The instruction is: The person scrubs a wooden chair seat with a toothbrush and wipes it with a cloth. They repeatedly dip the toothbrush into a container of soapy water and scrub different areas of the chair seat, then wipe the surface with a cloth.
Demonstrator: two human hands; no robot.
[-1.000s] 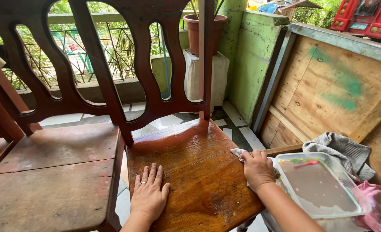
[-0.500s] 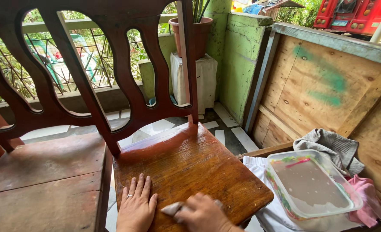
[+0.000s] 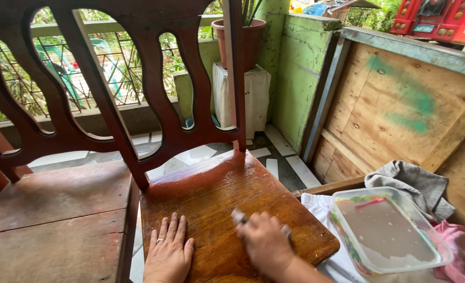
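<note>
A wet, glossy brown wooden chair seat [image 3: 211, 194] fills the middle of the view, with its carved dark backrest [image 3: 138, 78] rising behind. My left hand [image 3: 168, 254] lies flat on the seat's front left part, fingers spread, a ring on one finger. My right hand [image 3: 266, 243] presses a small pale cloth [image 3: 238, 216] onto the seat's front right part; only a corner of the cloth shows past the fingers, and the hand is blurred.
A second, duller wooden chair seat [image 3: 54, 220] adjoins on the left. At right stand a clear plastic tub of murky water [image 3: 387, 230], a grey cloth [image 3: 410, 183], a pink cloth [image 3: 455, 238] and a plywood panel [image 3: 400, 115]. A potted plant [image 3: 240, 39] sits behind.
My right hand swept the cloth from the seat's right edge down to the front, then up and right a little. The left hand stayed flat on the seat.
</note>
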